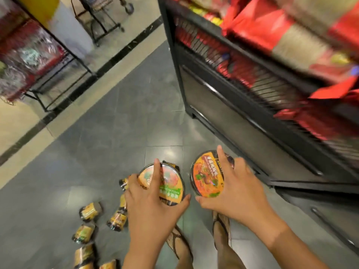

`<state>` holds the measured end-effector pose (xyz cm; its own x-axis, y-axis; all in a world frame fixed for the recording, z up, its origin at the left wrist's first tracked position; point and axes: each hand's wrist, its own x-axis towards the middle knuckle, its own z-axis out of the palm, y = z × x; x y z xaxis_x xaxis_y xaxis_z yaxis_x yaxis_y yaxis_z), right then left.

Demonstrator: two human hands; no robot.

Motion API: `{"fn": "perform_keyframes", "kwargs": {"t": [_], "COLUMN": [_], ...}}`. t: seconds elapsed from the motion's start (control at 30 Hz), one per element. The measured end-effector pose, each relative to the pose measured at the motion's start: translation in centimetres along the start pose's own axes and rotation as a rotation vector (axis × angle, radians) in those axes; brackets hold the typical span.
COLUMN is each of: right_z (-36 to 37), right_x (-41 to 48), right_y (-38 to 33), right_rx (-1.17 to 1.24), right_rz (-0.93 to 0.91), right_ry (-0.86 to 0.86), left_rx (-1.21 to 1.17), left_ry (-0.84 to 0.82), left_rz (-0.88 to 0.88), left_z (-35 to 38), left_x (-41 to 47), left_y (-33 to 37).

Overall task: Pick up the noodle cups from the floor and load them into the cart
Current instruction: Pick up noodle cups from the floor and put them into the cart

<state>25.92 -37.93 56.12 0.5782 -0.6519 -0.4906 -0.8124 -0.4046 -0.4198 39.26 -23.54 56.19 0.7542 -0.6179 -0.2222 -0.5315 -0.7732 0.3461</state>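
Observation:
My left hand (153,202) grips a round noodle cup (171,183) with an orange and green lid, fingers spread over the top. My right hand (233,187) grips a second noodle cup (206,175) with an orange lid, thumb under its near rim. Both cups are held above the grey floor, side by side. Several more noodle cups (116,219) in yellow and black wrap lie on their sides on the floor at the lower left. A black wire cart (223,90) stands to the right, its basket holding red packets.
My two feet in sandals (180,245) stand on the grey tiled floor (116,133). A black rack (48,90) with wrapped goods stands at the left. Another trolley frame (101,22) is at the far top, beside a white pillar.

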Motion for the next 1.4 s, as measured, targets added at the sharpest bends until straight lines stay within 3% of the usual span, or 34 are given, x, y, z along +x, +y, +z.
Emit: {"fn": "perform_keyframes", "kwargs": {"t": [0.23,0.4,0.8,1.0,1.13,1.4], "right_z": [-3.6,-2.4,9.8,15.3,19.9,27.6], "right_x": [-10.0,-16.6,-33.6,-42.6,-47.4,-61.1], "right_y": [3.4,5.1,-2.1,-4.7,-5.6,-4.5], "right_rx": [0.071,0.196,0.682,0.807,0.937,1.095], "right_rz": [0.197,0.460,1.097,1.362,1.523,1.737], "right_ry": [0.090,0.195,0.507,0.737,0.797,1.002], "left_rx": [0.028,0.130,0.194,0.232,0.340,0.530], "left_ry": [-0.167,-0.260,-0.550,-0.654,-0.734,-0.794], "left_rz": [0.140,0.404,1.015,1.361,1.640,1.937], "left_z": [-3.9,-5.3,-6.9,-5.7,-5.0,-1.7], "left_x": [-5.8,-7.7,-10.5,-19.3,-25.8,-42.5], "left_y": [4.3,5.5,5.9,8.3,8.2,6.6]}}
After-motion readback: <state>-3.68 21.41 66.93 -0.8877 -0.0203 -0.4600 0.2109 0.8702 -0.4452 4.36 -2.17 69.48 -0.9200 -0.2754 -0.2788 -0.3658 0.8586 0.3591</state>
